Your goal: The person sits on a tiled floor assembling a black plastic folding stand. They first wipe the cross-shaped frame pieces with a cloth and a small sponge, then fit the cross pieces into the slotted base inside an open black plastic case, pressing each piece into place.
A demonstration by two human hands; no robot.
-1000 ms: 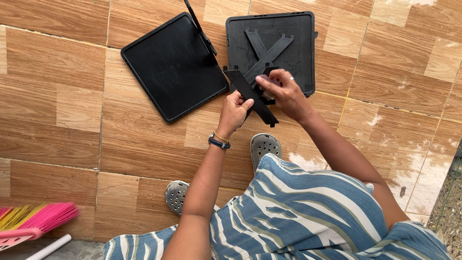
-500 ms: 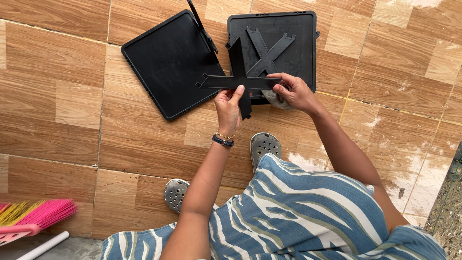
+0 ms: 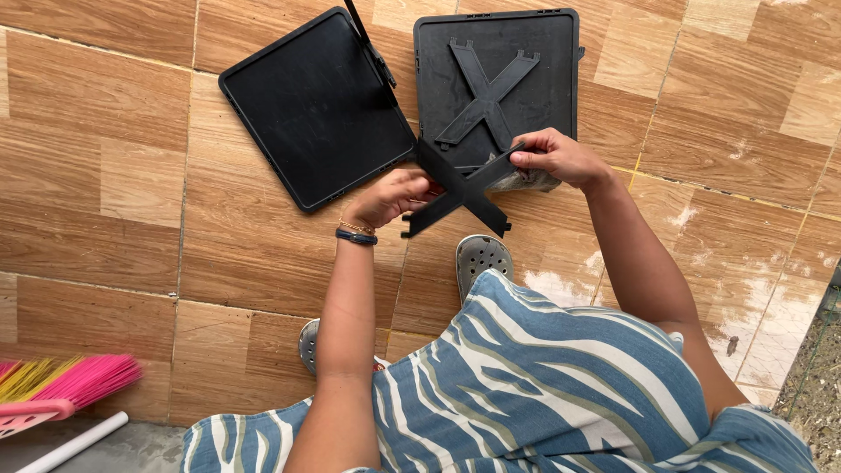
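Wood-look floor tiles (image 3: pixel 114 175) fill the frame; at centre, left hand (image 3: pixel 394 197) and right hand (image 3: pixel 552 158) both grip a black X-shaped brace (image 3: pixel 462 188).

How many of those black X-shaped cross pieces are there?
2: one black cross piece held between left hand and right hand; another cross piece lies on the right-side panel.

Black cross-shaped brace (image 3: pixel 462 187) and trays (image 3: pixel 317 107), wood-look tan floor tiles (image 3: pixel 114 219), pink broom (image 3: pixel 74 385) (blue-white striped dress (image 3: pixel 526 377)).
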